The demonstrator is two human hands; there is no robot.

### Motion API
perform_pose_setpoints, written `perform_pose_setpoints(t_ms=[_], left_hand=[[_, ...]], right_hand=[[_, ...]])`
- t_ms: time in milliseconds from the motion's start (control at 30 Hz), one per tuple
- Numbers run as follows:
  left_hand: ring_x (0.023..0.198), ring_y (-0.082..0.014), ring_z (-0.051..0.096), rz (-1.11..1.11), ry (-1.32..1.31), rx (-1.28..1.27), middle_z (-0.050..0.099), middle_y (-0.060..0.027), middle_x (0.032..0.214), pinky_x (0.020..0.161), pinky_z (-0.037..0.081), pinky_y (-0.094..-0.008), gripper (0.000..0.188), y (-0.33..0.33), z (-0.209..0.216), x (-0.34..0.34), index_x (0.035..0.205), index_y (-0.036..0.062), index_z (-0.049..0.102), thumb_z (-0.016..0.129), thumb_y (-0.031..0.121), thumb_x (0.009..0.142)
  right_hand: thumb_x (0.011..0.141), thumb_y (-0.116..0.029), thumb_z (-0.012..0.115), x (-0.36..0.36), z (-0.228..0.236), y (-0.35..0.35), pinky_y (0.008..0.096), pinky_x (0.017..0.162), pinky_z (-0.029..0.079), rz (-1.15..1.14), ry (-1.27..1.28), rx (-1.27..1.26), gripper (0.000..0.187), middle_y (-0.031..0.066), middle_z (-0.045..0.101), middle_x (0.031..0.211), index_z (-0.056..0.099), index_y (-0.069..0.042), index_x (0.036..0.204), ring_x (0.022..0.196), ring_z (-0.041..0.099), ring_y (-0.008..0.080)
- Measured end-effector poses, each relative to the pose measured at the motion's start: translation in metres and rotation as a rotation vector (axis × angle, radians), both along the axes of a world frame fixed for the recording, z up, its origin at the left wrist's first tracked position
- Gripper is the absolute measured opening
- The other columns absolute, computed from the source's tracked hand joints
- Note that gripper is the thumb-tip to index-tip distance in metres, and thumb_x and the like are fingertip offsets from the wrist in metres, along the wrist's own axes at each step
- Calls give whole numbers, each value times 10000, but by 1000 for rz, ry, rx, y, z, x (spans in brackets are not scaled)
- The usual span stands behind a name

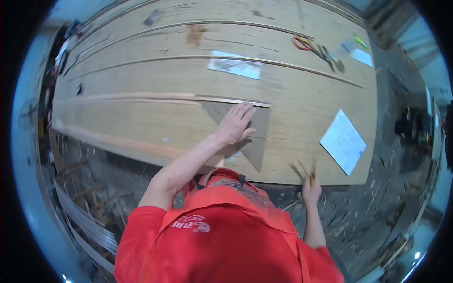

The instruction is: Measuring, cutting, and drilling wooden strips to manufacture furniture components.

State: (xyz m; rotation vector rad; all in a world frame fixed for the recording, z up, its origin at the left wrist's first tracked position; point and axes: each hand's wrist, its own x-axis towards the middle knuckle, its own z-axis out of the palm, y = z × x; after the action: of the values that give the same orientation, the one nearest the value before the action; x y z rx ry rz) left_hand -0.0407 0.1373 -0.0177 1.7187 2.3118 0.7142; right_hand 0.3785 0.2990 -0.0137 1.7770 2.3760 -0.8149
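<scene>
My left hand (236, 123) lies with its fingers stretched out over a dark grey-brown flat piece with pointed lower corners (258, 141). Its fingertips touch a thin wooden strip (226, 100) along that piece's upper edge. By the near edge of the table, my right hand (311, 192) is closed round slim yellow-and-orange pointed things (310, 175); motion blur hides their exact kind. A white sheet with drawn lines (343, 142) rests on the table to the right of that hand.
The large wooden table (292, 122) carries long thin strips (165, 57) across its far half. A printed sheet (236, 66) lies under one strip. Red-handled scissors (302, 42) and dark pliers-like tools (325, 56) lie far right. Scraps litter the floor (347, 212).
</scene>
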Motion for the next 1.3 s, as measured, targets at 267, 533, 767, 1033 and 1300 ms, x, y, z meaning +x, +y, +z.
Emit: perform_pose_setpoints(t_ms=[267, 533, 767, 1033, 1300], left_hand=[[1090, -410, 590, 534, -43, 39, 626, -210, 1143, 942, 498, -480, 303, -137, -23, -68, 1164, -17, 633, 710, 135, 913], [1098, -324, 615, 365, 445, -259, 664, -150, 1075, 917, 498, -449, 208, -157, -28, -179, 1072, 47, 676, 581, 117, 900], [1097, -293, 630, 236, 407, -441, 688, -128, 1071, 947, 496, -436, 206, -153, -45, -210, 1050, 82, 710, 581, 170, 915], [1080, -319, 645, 53, 451, -200, 685, -144, 1062, 913, 502, -456, 244, -173, -6, -236, 1054, 90, 678, 658, 228, 854], [889, -411, 665, -54, 112, 109, 643, -192, 933, 770, 543, -502, 247, -207, 55, -248, 1011, 54, 590, 612, 295, 963]], right_hand=[[986, -341, 698, 394, -76, -151, 472, 766, 579, -663, -630, 137, 466, 163, 729, 1061, 639, 50, 1231, 921, 713, 312], [974, -331, 725, -48, -33, -109, 426, 901, 527, -20, 285, 38, 484, 229, 713, 1031, 642, 77, 1222, 982, 683, 388], [767, -375, 896, -191, -16, -121, 481, 1056, 476, 382, 19, 150, 764, 296, 581, 1322, 589, 116, 1265, 1222, 574, 439], [712, -451, 897, -193, -28, -112, 502, 961, 528, 363, -176, 122, 758, 280, 620, 1192, 625, 103, 1152, 1128, 623, 440], [745, -389, 892, -180, -7, -99, 440, 787, 526, 375, 64, 68, 573, 164, 632, 949, 604, 22, 1022, 877, 635, 332]])
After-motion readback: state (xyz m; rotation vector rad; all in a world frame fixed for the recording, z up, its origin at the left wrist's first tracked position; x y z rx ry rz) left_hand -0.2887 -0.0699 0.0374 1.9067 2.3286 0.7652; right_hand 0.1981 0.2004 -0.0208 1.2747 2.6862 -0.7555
